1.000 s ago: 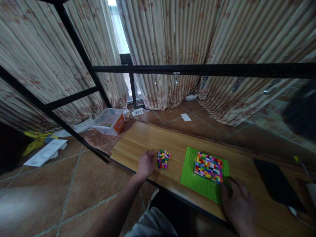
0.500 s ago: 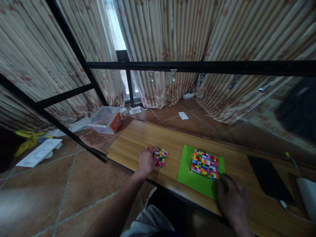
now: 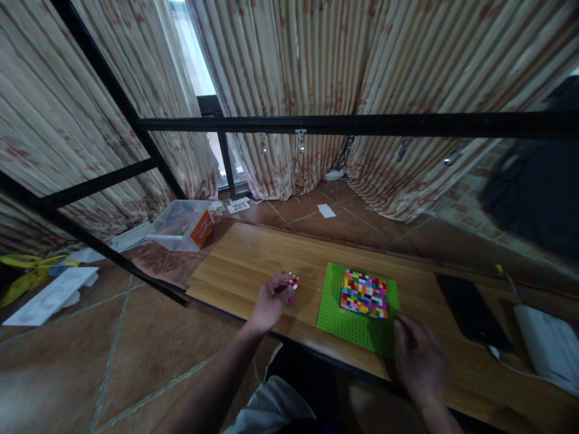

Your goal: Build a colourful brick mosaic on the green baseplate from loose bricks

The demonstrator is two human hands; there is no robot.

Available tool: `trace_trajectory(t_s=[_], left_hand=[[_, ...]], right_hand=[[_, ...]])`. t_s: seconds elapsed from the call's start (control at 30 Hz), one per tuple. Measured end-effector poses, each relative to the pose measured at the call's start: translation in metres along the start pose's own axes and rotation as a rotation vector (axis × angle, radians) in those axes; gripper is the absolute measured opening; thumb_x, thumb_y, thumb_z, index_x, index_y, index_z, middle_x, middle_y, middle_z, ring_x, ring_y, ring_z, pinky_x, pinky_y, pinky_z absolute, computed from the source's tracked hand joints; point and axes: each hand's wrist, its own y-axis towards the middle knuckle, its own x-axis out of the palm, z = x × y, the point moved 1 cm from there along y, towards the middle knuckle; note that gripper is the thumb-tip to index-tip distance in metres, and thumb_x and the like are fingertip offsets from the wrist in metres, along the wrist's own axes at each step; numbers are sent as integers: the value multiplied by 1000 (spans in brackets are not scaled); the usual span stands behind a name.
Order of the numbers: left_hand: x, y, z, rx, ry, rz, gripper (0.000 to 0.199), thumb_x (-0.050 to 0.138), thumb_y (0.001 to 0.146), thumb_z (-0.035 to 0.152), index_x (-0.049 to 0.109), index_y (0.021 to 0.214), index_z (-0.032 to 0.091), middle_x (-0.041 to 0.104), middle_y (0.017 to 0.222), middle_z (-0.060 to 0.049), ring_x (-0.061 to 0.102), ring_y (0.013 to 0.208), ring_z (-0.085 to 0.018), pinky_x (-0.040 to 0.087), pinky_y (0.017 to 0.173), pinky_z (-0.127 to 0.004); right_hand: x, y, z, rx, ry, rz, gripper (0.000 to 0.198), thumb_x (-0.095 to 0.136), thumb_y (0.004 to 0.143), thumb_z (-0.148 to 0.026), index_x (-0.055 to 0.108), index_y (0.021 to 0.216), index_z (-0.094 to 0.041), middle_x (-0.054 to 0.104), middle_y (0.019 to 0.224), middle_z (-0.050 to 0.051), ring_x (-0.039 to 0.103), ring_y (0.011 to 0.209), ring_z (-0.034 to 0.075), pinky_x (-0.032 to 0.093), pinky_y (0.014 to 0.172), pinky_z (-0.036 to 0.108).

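A small heap of loose toy bricks (image 3: 294, 281) in many colours lies on the wooden table. Over its near left side is my left hand (image 3: 268, 302), fingers bent and drawn together at the bricks, covering part of the heap. What sits between the fingertips is too small to make out. To the right, a green baseplate (image 3: 332, 325) carries a rectangular block of multicoloured toy bricks (image 3: 364, 293). My right hand (image 3: 420, 358) rests at the plate's right near corner, thumb and fingers curled towards each other; anything pinched there is hidden.
A black phone (image 3: 473, 310) with a cable and a white device (image 3: 549, 343) sit at the table's right. Past the table's left end, a clear plastic box (image 3: 183, 226) stands on the floor. A black metal rail (image 3: 262, 125) crosses before the curtains.
My left hand has shifted onto the heap, its fingers now covering more bricks. My right hand stays by the baseplate corner. The view has turned slightly right.
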Motion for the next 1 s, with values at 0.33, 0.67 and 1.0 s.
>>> trace_trajectory(t_s=[0.33,0.67,1.0], left_hand=[[40,-39,30,62,-30,-204,16,63,78,31,64,85,16,64,81,-3,58,77,-15,47,74,-26],[47,-51,28,30,-47,-323,14,64,80,28,64,85,14,62,78,-1,56,73,-12,45,71,-23],[50,-46,23,73,-39,-393,10,63,80,23,66,81,13,61,75,-2,55,72,-13,44,72,-24]], right_hand=[[-1,-6,-138,227,686,-369,28,56,86,-42,68,98,-21,69,91,4,63,85,18,50,76,29],[-9,-16,-134,404,808,-436,27,62,81,-45,71,86,-19,67,77,2,60,74,17,47,69,26],[-6,-17,-123,492,911,-481,25,66,79,-43,74,85,-20,66,73,1,58,72,16,44,66,25]])
